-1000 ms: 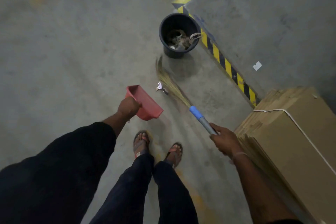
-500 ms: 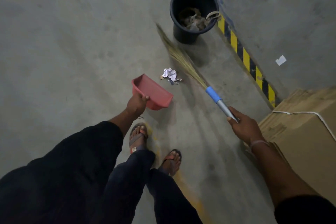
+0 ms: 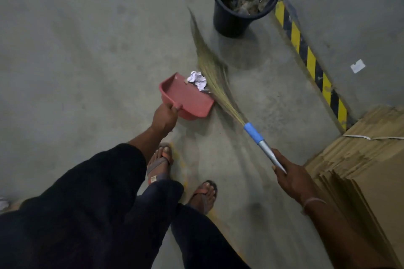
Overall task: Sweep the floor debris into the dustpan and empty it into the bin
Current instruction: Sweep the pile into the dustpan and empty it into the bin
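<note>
Grey concrete floor (image 3: 76, 50) fills the warehouse corner where a person in dark clothes and sandals stands sweeping. Left hand (image 3: 164, 117) has its grip clenched on the handle of a red dustpan (image 3: 185, 98), which sits tilted with its open lip on the floor, facing the broom. A crumpled white paper wad (image 3: 197, 80) lies right at that lip, partly over the pan's edge, touching the straw bristles beside it. Inside the pan, a small pale scrap rests near the far wall; the rest of its tray looks bare. Right hand (image 3: 288, 176) is grasping the metal shaft of the broom (image 3: 212, 72) below a blue collar, the long grass head blurred and slanting up toward the bin. That black bin (image 3: 231, 19) stands upright on the floor, well beyond the dustpan, beside a yellow-and-black hazard stripe (image 3: 310, 59). It holds a heap of dull, tangled rubbish, with a pale strap curling over its right rim. A white scrap (image 3: 357, 66) lies on the concrete past the stripe. Flattened cardboard sheets (image 3: 367, 166), bound with a white strap, are stacked at the person's right.
</note>
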